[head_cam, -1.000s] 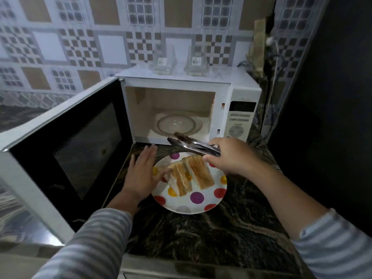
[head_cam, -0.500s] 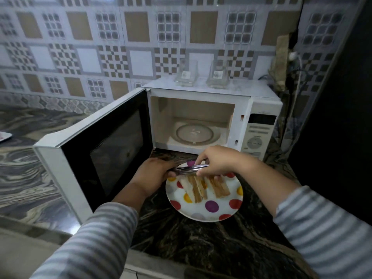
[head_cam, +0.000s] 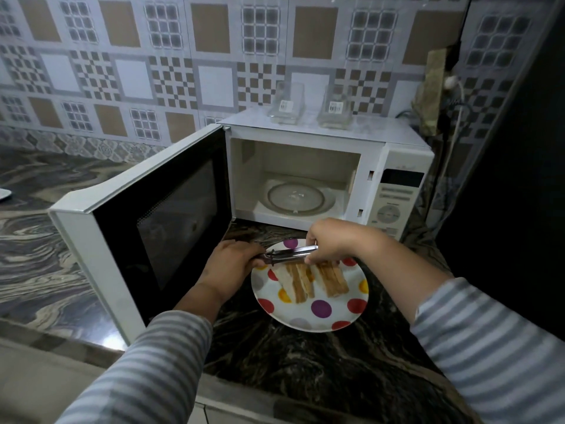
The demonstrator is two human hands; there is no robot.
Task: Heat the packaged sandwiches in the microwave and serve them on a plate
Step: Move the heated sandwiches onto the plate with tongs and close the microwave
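Two toasted sandwich halves (head_cam: 312, 278) lie side by side on a white plate with coloured dots (head_cam: 321, 313) on the dark marble counter in front of the white microwave (head_cam: 394, 154). Its door (head_cam: 159, 215) stands open to the left; the glass turntable (head_cam: 295, 195) inside is bare. Metal tongs (head_cam: 290, 254) lie across the plate's far rim. My right hand (head_cam: 330, 240) pinches their right end. My left hand (head_cam: 229, 267) grips their dark left end at the plate's left edge.
Two clear glass containers (head_cam: 287, 104) (head_cam: 334, 108) stand on top of the microwave. A cable and plug (head_cam: 451, 84) hang at the wall to the right, next to a dark panel. The counter's front edge (head_cam: 244, 390) runs below the plate.
My left hand went from lying flat by the plate to gripping the tongs' left end. The right hand brought the tongs down over the plate's far rim. The camera pulled back.
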